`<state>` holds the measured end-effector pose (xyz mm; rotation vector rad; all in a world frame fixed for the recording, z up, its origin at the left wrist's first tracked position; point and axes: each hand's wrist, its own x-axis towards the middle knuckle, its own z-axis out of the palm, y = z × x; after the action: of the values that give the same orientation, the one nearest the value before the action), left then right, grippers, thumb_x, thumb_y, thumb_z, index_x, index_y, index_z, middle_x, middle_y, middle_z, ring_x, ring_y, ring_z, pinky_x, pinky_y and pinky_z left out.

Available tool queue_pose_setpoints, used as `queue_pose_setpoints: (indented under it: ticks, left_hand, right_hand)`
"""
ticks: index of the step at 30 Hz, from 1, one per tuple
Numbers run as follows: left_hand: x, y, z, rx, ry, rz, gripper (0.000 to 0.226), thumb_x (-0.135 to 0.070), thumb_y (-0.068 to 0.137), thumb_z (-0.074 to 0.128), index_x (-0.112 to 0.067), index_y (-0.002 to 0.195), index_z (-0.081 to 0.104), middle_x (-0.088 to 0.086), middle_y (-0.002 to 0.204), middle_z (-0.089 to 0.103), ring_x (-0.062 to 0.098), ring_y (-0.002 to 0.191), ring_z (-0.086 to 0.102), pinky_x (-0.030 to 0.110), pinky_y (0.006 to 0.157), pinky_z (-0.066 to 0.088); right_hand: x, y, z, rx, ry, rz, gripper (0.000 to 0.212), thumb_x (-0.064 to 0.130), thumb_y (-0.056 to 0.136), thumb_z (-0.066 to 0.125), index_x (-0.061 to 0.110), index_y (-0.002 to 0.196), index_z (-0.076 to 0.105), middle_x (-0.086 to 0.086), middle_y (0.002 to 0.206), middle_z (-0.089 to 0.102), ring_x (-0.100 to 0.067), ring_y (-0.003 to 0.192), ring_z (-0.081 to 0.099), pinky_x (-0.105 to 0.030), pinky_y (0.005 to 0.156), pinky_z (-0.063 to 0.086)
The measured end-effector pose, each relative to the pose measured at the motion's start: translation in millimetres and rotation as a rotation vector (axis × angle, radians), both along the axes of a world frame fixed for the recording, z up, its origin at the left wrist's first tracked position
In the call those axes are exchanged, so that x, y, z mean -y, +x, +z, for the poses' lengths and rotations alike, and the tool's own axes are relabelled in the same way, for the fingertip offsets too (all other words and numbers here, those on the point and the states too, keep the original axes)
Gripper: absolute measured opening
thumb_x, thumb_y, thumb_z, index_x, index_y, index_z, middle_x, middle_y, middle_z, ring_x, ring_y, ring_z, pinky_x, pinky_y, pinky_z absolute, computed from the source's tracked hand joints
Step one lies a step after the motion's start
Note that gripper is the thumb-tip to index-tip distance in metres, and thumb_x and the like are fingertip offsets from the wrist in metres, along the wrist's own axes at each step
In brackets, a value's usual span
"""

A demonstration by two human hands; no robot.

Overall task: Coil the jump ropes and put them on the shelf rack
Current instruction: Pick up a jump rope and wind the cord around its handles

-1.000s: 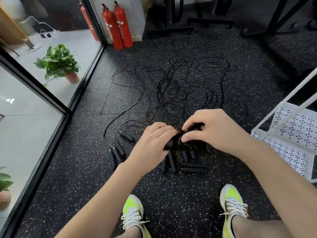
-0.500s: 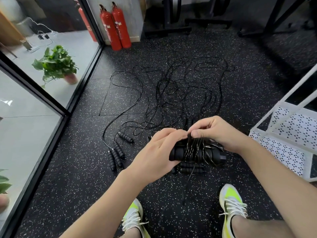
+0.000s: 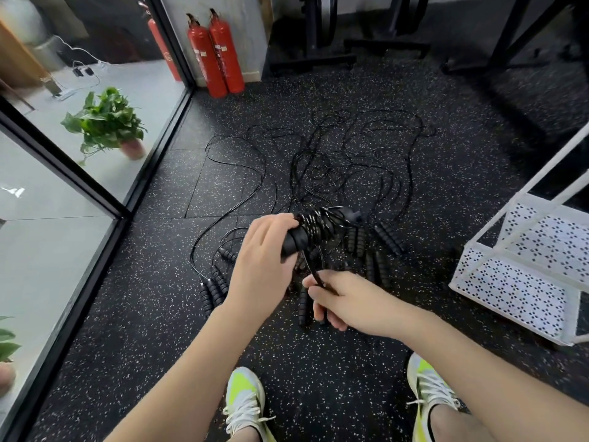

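At the centre of the frame the left hand [image 3: 264,260] grips a pair of black handles [image 3: 294,242] with cord wound round them [image 3: 318,223], its fingers curled about the lower end. Just below, the right hand [image 3: 342,301] pinches the loose cord end [image 3: 315,275] between thumb and fingers. More jump ropes [image 3: 344,161] lie tangled on the speckled floor [image 3: 159,314] behind. The white shelf rack [image 3: 516,282] stands at the right edge.

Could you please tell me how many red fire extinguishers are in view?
3. Two fire extinguishers stand side by side against the wall, one left of the other. A third extinguisher shows behind the glass panel, partly hidden by its black frame.
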<state>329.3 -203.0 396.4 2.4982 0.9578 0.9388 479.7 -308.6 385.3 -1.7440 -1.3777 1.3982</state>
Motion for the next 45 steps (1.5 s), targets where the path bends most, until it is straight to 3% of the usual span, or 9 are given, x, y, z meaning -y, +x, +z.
queue_pose_setpoints:
  ticks: [6,13,15,19,27,31,34,38,45]
  left_hand:
    - [-8.4,-5.2,-14.0,-0.219,-0.014,-0.018,0.053,0.013,0.075,0.073,-0.008,0.121,0.056,0.005,0.122,0.06,0.025,0.12,0.045,0.025,0.103,0.033]
    - [1.3,-0.7,-18.5,-0.261,-0.065,-0.097,0.065,0.021,0.067,0.064,-0.008,0.125,0.053,0.006,0.126,0.057,0.021,0.117,0.038,0.019,0.096,0.025]
    - [2.1,0.3,-16.6,-0.25,-0.078,-0.118,0.061,0.018,0.069,0.069,-0.009,0.122,0.055,0.003,0.123,0.057,0.02,0.117,0.039,0.018,0.098,0.025]
    - [3.7,-1.5,-14.4,-0.25,-0.129,-0.234,0.057,0.015,0.07,0.067,-0.011,0.119,0.056,-0.003,0.12,0.056,0.017,0.119,0.04,0.011,0.102,0.026]
    - [6.1,-1.8,-10.7,-0.184,-0.269,-0.154,0.05,0.009,0.081,0.069,-0.02,0.118,0.057,-0.03,0.106,0.045,0.001,0.109,0.037,0.0,0.093,0.024]
    - [6.5,-1.2,-13.1,-0.199,-0.192,-0.242,0.051,0.013,0.075,0.069,-0.015,0.116,0.059,-0.018,0.112,0.053,0.004,0.112,0.038,0.002,0.096,0.024]
    - [9.4,1.0,-11.3,-0.17,-0.153,-0.302,0.049,0.015,0.073,0.068,-0.012,0.113,0.059,-0.011,0.114,0.057,0.011,0.115,0.042,0.005,0.1,0.026]
    - [16.8,2.8,-6.0,-0.093,-0.139,-0.389,0.054,0.02,0.069,0.065,-0.014,0.111,0.056,-0.01,0.118,0.057,0.017,0.12,0.047,0.016,0.104,0.034]
    - [25.0,16.7,-2.8,0.08,-0.118,-0.42,0.057,0.022,0.072,0.067,-0.015,0.114,0.054,-0.005,0.127,0.052,0.018,0.124,0.049,0.024,0.108,0.037]
  right_hand:
    - [8.8,-2.7,44.3,0.502,0.259,0.039,0.025,0.041,0.104,0.044,0.022,0.095,0.059,0.002,0.068,0.062,-0.013,0.055,0.052,-0.036,0.056,0.04]
    - [6.8,8.1,59.3,0.44,0.356,0.111,0.027,0.037,0.103,0.052,0.018,0.1,0.072,0.004,0.06,0.062,-0.007,0.05,0.05,-0.023,0.049,0.034]
    - [5.4,16.7,63.6,0.524,0.367,0.103,0.027,0.041,0.103,0.051,0.026,0.11,0.072,0.015,0.067,0.063,0.002,0.057,0.054,-0.018,0.055,0.039]
    - [1.2,39.8,69.7,0.665,0.424,0.086,0.023,0.05,0.099,0.049,0.045,0.115,0.065,0.026,0.103,0.069,0.0,0.093,0.062,-0.038,0.083,0.054]
    - [5.2,52.9,75.6,0.469,0.384,0.152,0.022,0.049,0.093,0.059,0.043,0.109,0.074,0.032,0.1,0.07,0.004,0.094,0.066,-0.036,0.085,0.056]
    - [2.6,52.7,70.9,0.424,0.409,0.125,0.02,0.045,0.095,0.06,0.039,0.106,0.075,0.028,0.099,0.071,0.001,0.093,0.067,-0.037,0.084,0.056]
    - [-0.8,57.5,67.9,0.392,0.452,0.037,0.012,0.038,0.094,0.067,0.036,0.099,0.077,0.026,0.095,0.072,0.002,0.091,0.066,-0.024,0.082,0.052]
    - [-6.6,72.3,59.5,0.176,0.419,-0.154,0.01,0.031,0.076,0.085,0.032,0.085,0.08,0.018,0.088,0.074,0.002,0.085,0.067,-0.011,0.076,0.046]
    - [-15.7,86.7,17.1,-0.395,0.215,-0.289,0.018,0.011,0.082,0.073,0.005,0.098,0.078,-0.012,0.087,0.077,-0.015,0.076,0.071,-0.022,0.067,0.056]
